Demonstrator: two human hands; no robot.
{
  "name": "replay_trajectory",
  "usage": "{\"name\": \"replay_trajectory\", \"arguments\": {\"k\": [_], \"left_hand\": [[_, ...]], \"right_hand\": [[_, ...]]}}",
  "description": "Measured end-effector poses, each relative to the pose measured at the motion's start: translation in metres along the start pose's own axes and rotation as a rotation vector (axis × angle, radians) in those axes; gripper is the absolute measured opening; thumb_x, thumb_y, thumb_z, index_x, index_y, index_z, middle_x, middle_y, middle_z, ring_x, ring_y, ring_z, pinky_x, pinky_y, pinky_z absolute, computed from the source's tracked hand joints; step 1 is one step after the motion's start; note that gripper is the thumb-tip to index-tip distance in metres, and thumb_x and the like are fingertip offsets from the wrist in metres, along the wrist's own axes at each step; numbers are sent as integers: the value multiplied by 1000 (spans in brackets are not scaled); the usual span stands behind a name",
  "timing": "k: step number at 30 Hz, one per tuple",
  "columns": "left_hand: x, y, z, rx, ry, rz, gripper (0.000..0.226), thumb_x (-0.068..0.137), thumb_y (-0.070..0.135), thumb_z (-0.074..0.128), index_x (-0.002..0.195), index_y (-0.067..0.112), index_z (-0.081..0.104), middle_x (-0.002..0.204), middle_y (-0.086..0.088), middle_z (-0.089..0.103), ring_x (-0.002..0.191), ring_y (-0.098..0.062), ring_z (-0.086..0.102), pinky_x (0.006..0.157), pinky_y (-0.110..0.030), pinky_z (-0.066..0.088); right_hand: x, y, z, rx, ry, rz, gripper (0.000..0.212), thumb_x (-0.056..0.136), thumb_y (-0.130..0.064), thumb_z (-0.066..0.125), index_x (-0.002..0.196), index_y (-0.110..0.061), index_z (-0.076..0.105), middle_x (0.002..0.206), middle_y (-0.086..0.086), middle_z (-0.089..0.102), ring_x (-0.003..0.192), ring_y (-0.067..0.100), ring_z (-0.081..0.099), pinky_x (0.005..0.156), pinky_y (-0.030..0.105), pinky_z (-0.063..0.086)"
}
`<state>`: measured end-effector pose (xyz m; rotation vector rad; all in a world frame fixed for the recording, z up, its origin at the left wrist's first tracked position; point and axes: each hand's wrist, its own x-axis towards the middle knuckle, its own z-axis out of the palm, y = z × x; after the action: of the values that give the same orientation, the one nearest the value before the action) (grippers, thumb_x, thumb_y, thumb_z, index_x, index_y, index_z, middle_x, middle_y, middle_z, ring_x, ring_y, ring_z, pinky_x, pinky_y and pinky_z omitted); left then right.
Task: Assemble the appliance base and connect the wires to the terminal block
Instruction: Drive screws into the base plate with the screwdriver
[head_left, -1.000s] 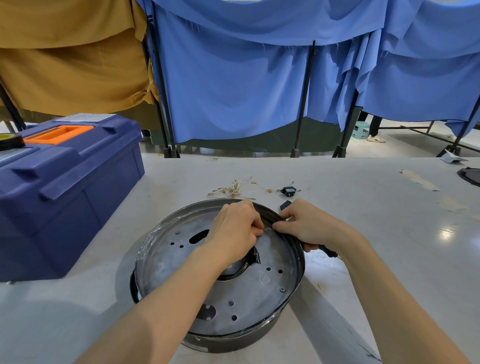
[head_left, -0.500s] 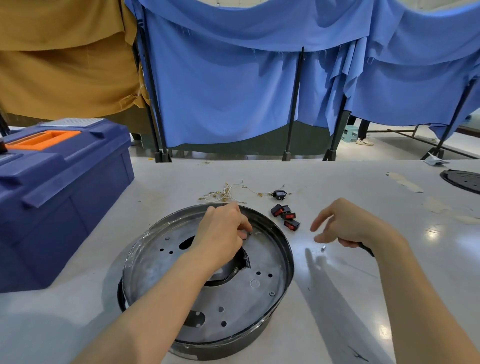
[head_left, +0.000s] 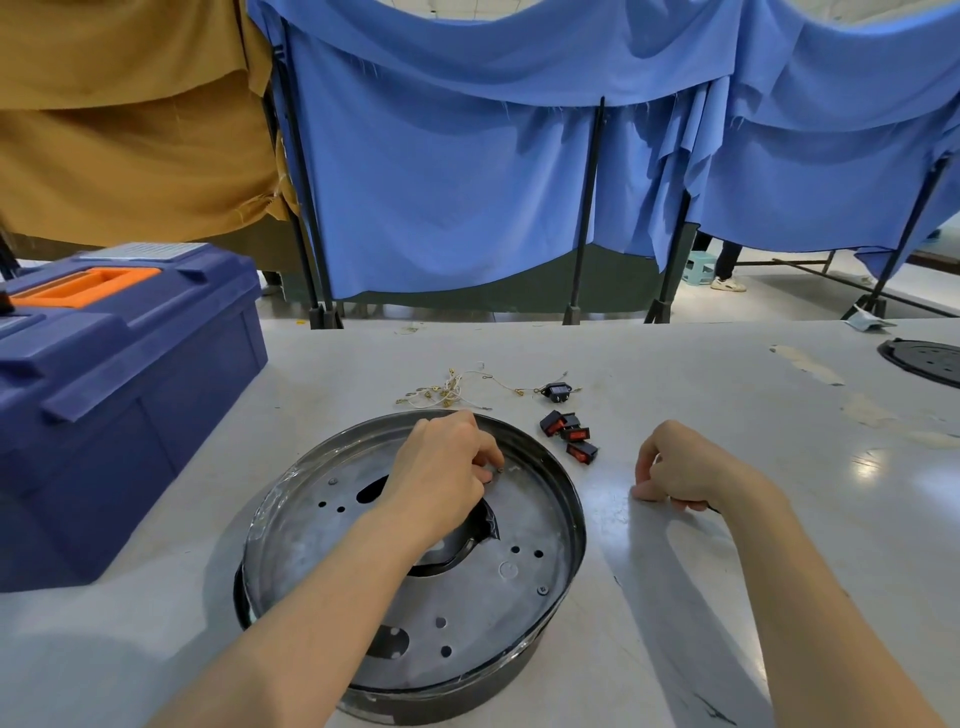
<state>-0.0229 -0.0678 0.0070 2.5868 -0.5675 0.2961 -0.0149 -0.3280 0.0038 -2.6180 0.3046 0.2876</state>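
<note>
Left hand is down inside the appliance base, fingertips curled and pinching a tiny dark screw near the far rim of the grey plate. Right hand rests on the bench just right of the base, fingers curled under; whether it holds anything, I can't tell. The base sits centre, close to the person. It looks like stiff sheet metal with thin edges round the holes, so it's best steadied by the outer wall, not the cut-outs. The screw is the tricky one: small, and likely to drop through a hole. Beyond the rim, thin wires lie in a loose tangle, floppy, best taken by their metal ends. Beside them are the black terminal block and a cluster of red switches. The blue toolbox at left is shut, contents hidden.
</note>
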Motion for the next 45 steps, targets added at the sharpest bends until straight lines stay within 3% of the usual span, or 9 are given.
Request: {"name": "replay_trajectory", "arguments": {"k": [9, 14, 18, 24, 29, 32, 35, 39, 45], "left_hand": [[1, 2, 0, 34, -93, -15, 22, 91, -2, 55, 99, 11, 71, 105, 0, 59, 102, -22, 55, 88, -37, 47], [0, 11, -6, 125, -225, -14, 29, 95, 40, 58, 105, 18, 74, 103, -1, 44, 104, -21, 39, 91, -36, 38], [-9, 21, -5, 181, -264, -77, 57, 79, 73, 54, 73, 17, 56, 88, 3, 35, 99, -23, 38, 81, -38, 33], [-17, 29, -8, 184, -292, -15, 66, 66, 70, 72, 59, 16, 34, 66, 3, 32, 75, -24, 40, 67, -35, 27], [-14, 31, -14, 159, -388, 10, 62, 56, 63, 82, 104, 25, 70, 70, 4, 58, 82, -20, 51, 77, -35, 38], [-13, 25, -20, 119, -476, -15, 85, 54, 58, 86, 131, 35, 59, 79, 9, 56, 95, -20, 51, 93, -39, 44], [-9, 19, -22, 96, -528, -57, 86, 55, 55, 87, 133, 42, 55, 95, 5, 57, 112, -25, 48, 95, -41, 46], [-6, 24, -22, 144, -541, -35, 83, 57, 53, 88, 132, 40, 56, 84, 0, 58, 85, -33, 47, 75, -37, 46], [-4, 25, -29, 272, -574, 21, 84, 60, 43, 89, 135, 42, 52, 88, 8, 51, 102, -20, 43, 98, -34, 34]], "right_hand": [[-13, -22, -9, 264, -13, -153, 13, 95, -7, 61, 89, 4, 62, 76, 8, 76, 56, 26, 72, 38, 23, 31], [-32, -61, -5, 308, 34, -380, 17, 92, -14, 65, 83, 0, 67, 66, 6, 73, 38, 13, 52, 37, 21, 35], [-40, -83, 10, 208, 7, -446, 14, 90, -14, 67, 82, -2, 66, 52, 9, 57, 34, 12, 45, 40, 23, 35], [-47, -93, 9, -4, 25, -385, 14, 89, -13, 67, 77, -7, 67, 52, 10, 57, 33, 10, 46, 38, 19, 36], [-60, -88, -9, -111, -133, -351, 14, 88, -10, 68, 75, -6, 63, 43, 4, 53, 31, 12, 41, 42, 21, 35], [-66, -85, -16, -97, -231, -350, 14, 91, -9, 65, 78, -6, 63, 35, -8, 52, 30, 7, 41, 42, 21, 35], [-66, -86, -14, -71, -217, -344, 12, 93, -9, 62, 83, -4, 65, 37, -11, 56, 30, 4, 48, 44, 20, 41], [-59, -83, -10, 17, -130, -327, 11, 93, -11, 63, 83, -5, 64, 64, 11, 71, 44, 18, 64, 45, 21, 45], [-50, -82, -2, 100, -59, -347, 12, 92, -13, 63, 84, -5, 65, 69, 23, 69, 49, 23, 63, 52, 28, 48]]}}
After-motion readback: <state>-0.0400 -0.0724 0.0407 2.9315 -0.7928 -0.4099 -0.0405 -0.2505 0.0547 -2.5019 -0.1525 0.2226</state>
